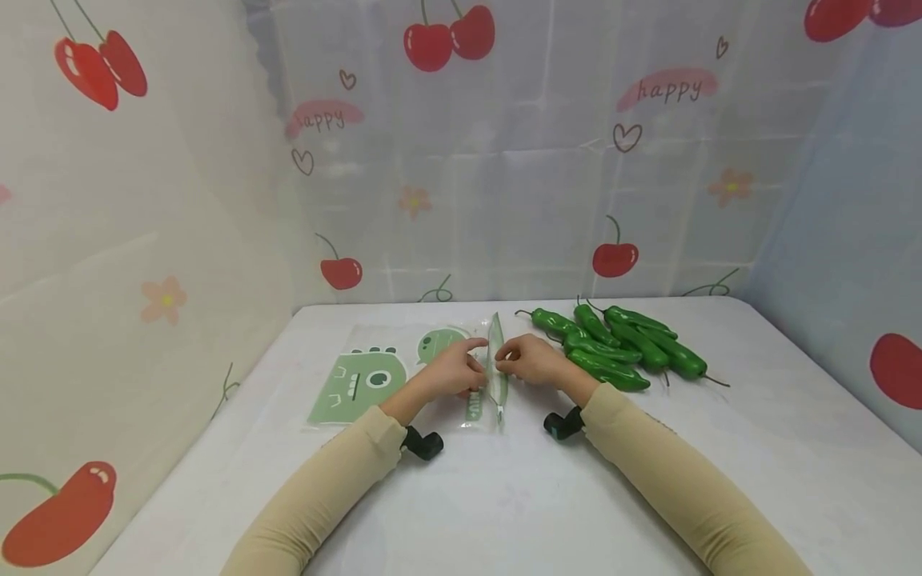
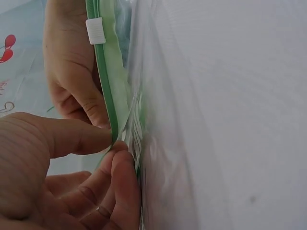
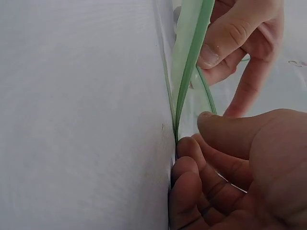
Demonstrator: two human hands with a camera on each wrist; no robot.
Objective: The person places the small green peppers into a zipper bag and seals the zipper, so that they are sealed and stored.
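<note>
A clear zip bag [image 1: 367, 384] with green dinosaur print lies on the table, its mouth along the right side parted and raised. My left hand [image 1: 451, 370] pinches the mouth's green strip [image 2: 106, 96] between thumb and fingertips. Opposite it, my right hand [image 1: 531, 360] has curled fingers at the other edge of the mouth. In the right wrist view the right thumb [image 3: 225, 132] reaches a green lip [image 3: 206, 91], while its fingertips touch the lower edge by the table. A white slider [image 2: 96, 31] sits on the strip.
A pile of several green peppers [image 1: 612, 344] lies right of the bag, close to my right hand. The white table [image 1: 497, 512] is bounded behind and at both sides by printed curtains [image 1: 461, 160]. Black wrist mounts [image 1: 423, 442] sit below each hand.
</note>
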